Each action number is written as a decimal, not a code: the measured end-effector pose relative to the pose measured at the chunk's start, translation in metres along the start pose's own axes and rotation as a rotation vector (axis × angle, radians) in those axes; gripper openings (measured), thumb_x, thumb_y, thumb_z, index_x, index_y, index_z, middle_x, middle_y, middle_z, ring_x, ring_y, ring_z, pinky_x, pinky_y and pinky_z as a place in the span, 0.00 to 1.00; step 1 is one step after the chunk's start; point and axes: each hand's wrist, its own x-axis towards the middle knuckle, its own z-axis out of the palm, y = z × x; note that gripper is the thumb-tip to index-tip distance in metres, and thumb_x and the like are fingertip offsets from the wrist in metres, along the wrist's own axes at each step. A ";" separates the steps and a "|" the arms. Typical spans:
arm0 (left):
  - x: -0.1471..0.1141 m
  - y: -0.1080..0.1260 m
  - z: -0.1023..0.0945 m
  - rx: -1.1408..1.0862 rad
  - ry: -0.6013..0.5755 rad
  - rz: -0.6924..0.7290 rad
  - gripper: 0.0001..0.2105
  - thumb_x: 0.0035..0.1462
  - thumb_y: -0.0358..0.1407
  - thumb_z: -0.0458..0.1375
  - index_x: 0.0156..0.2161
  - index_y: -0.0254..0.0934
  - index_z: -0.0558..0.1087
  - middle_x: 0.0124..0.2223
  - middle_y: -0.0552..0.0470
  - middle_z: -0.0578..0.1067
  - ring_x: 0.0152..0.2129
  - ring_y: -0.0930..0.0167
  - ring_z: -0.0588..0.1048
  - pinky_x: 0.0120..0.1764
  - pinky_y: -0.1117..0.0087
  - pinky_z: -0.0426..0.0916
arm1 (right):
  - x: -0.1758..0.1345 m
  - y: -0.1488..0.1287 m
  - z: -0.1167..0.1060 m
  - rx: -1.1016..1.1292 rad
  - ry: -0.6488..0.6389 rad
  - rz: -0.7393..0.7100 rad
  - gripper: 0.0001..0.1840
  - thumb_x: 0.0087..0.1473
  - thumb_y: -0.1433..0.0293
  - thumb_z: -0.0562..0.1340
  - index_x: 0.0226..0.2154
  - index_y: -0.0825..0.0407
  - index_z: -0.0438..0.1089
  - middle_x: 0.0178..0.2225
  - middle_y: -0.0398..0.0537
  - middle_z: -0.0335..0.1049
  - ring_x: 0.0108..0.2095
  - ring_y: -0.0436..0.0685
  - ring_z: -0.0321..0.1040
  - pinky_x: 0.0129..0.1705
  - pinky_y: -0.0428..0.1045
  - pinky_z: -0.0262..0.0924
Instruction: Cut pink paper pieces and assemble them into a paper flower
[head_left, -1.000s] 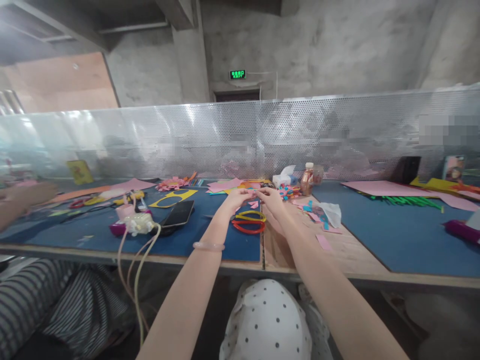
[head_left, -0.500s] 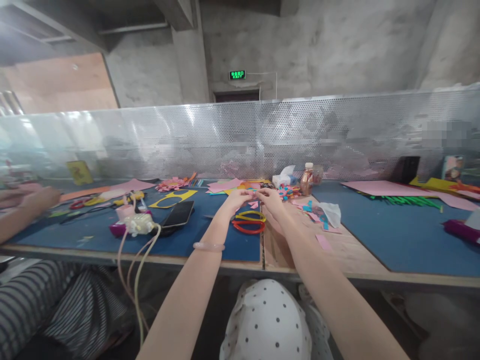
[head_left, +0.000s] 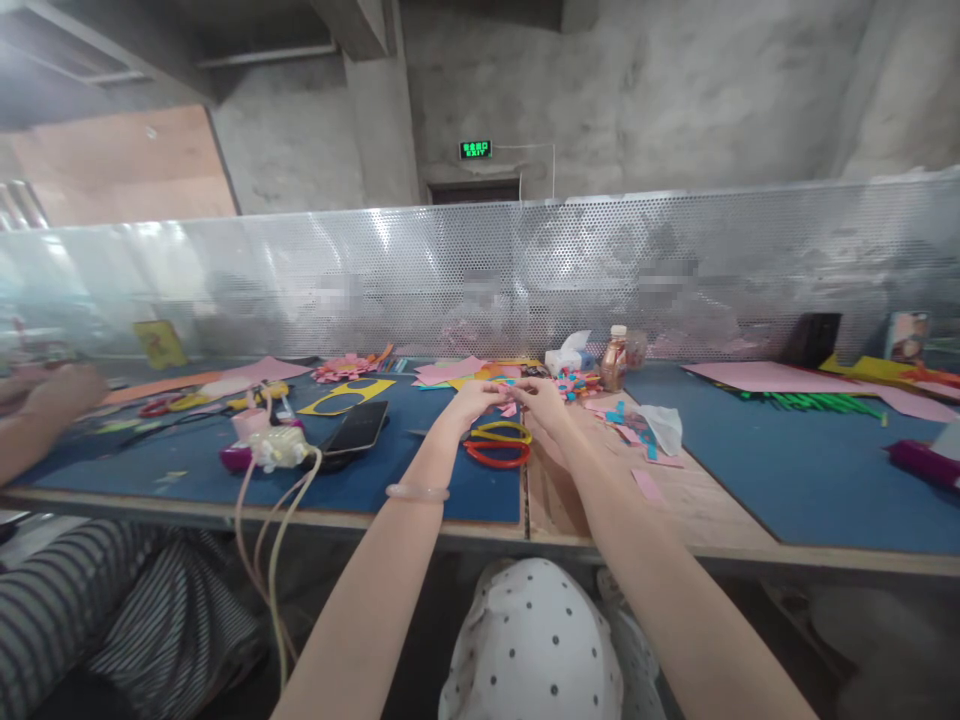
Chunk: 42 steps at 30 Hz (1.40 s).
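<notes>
My left hand [head_left: 477, 402] and my right hand [head_left: 541, 402] meet above the middle of the table, fingertips pinched close together. Between them shows a small pink paper piece [head_left: 508, 409], partly hidden by the fingers. Just below my hands lie scissors with yellow and red handles [head_left: 498, 456], their blades pointing left. Beyond my right hand sits a cluster of pink, blue and red paper pieces [head_left: 579, 384]. Sheets of pink paper [head_left: 459, 370] lie past my left hand.
On the left are a black phone [head_left: 360, 428], a plug block with cables [head_left: 277, 447] and a yellow cut-out sheet [head_left: 346, 397]. To the right lie paper scraps, a crumpled tissue [head_left: 663, 430], a bottle [head_left: 614, 360] and green sticks [head_left: 814, 402]. A co-worker's hand [head_left: 64, 392] is far left.
My hands stay nearly in place, with small finger movements at the pink paper piece. At far left, the co-worker's hands have shifted slightly left.
</notes>
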 end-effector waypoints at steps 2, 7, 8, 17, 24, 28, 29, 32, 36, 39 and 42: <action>0.000 0.001 0.000 -0.015 0.005 -0.005 0.12 0.38 0.39 0.62 0.30 0.34 0.73 0.34 0.48 0.77 0.37 0.67 0.72 0.38 0.67 0.60 | 0.000 -0.001 0.000 0.007 0.004 0.015 0.08 0.44 0.67 0.61 0.26 0.55 0.72 0.24 0.46 0.70 0.23 0.49 0.64 0.24 0.44 0.60; -0.001 0.004 0.001 -0.069 0.015 -0.021 0.12 0.37 0.38 0.62 0.30 0.34 0.73 0.35 0.47 0.76 0.38 0.66 0.72 0.39 0.67 0.61 | 0.001 -0.003 0.000 0.021 0.070 0.058 0.09 0.46 0.67 0.60 0.28 0.55 0.72 0.25 0.46 0.70 0.23 0.49 0.64 0.23 0.44 0.59; -0.001 0.004 0.002 -0.067 0.020 -0.021 0.12 0.38 0.38 0.62 0.30 0.34 0.73 0.35 0.47 0.76 0.38 0.66 0.72 0.40 0.67 0.61 | 0.001 -0.002 0.000 0.024 0.061 0.057 0.09 0.46 0.67 0.60 0.28 0.55 0.72 0.25 0.46 0.71 0.23 0.49 0.64 0.23 0.44 0.60; 0.002 -0.002 0.001 -0.012 0.027 0.009 0.11 0.38 0.39 0.63 0.29 0.34 0.73 0.30 0.49 0.77 0.35 0.66 0.73 0.39 0.66 0.62 | 0.001 0.003 0.000 -0.025 0.002 0.017 0.08 0.44 0.67 0.62 0.25 0.56 0.71 0.24 0.47 0.71 0.23 0.49 0.64 0.25 0.44 0.59; 0.015 -0.014 0.000 -0.076 -0.047 0.137 0.11 0.32 0.37 0.66 0.22 0.33 0.71 0.23 0.51 0.75 0.27 0.69 0.74 0.38 0.67 0.65 | -0.003 0.004 0.000 -0.097 -0.025 -0.006 0.08 0.46 0.67 0.61 0.24 0.56 0.70 0.20 0.45 0.69 0.22 0.49 0.63 0.25 0.45 0.58; 0.019 -0.019 -0.001 -0.041 -0.010 0.147 0.11 0.33 0.37 0.66 0.22 0.33 0.70 0.24 0.50 0.76 0.25 0.69 0.74 0.36 0.68 0.65 | -0.005 -0.001 -0.001 -0.146 -0.069 -0.016 0.10 0.47 0.66 0.59 0.23 0.57 0.70 0.20 0.45 0.68 0.21 0.49 0.61 0.25 0.44 0.56; 0.019 -0.019 -0.001 -0.032 -0.005 0.148 0.11 0.33 0.37 0.66 0.22 0.33 0.70 0.23 0.50 0.75 0.25 0.69 0.74 0.36 0.68 0.65 | -0.005 -0.003 -0.001 -0.163 -0.074 -0.020 0.11 0.47 0.66 0.59 0.22 0.57 0.70 0.20 0.45 0.68 0.21 0.48 0.60 0.25 0.44 0.56; 0.017 -0.017 0.000 -0.039 -0.004 0.139 0.12 0.32 0.36 0.66 0.22 0.33 0.69 0.23 0.50 0.75 0.24 0.70 0.73 0.35 0.69 0.65 | -0.005 -0.008 -0.001 -0.218 -0.081 -0.045 0.11 0.47 0.68 0.58 0.19 0.57 0.68 0.19 0.44 0.66 0.21 0.48 0.59 0.25 0.44 0.55; 0.009 -0.009 0.002 -0.041 -0.025 0.109 0.14 0.31 0.39 0.67 0.22 0.33 0.70 0.24 0.51 0.75 0.25 0.69 0.73 0.35 0.69 0.65 | -0.004 -0.009 -0.002 -0.260 -0.061 -0.090 0.13 0.47 0.69 0.57 0.14 0.55 0.62 0.15 0.41 0.60 0.20 0.47 0.55 0.25 0.44 0.52; 0.003 -0.003 0.003 0.052 0.002 0.051 0.15 0.33 0.42 0.66 0.25 0.34 0.72 0.26 0.50 0.75 0.28 0.69 0.72 0.34 0.68 0.64 | -0.003 -0.006 -0.002 -0.252 -0.023 -0.103 0.13 0.45 0.71 0.57 0.13 0.54 0.60 0.15 0.40 0.58 0.19 0.47 0.53 0.25 0.44 0.51; 0.000 0.001 0.003 0.053 0.049 0.002 0.15 0.35 0.42 0.65 0.29 0.34 0.73 0.31 0.49 0.76 0.32 0.68 0.72 0.35 0.68 0.62 | -0.001 -0.001 -0.001 -0.234 0.005 -0.128 0.12 0.45 0.69 0.58 0.14 0.54 0.62 0.16 0.41 0.61 0.21 0.48 0.55 0.26 0.44 0.53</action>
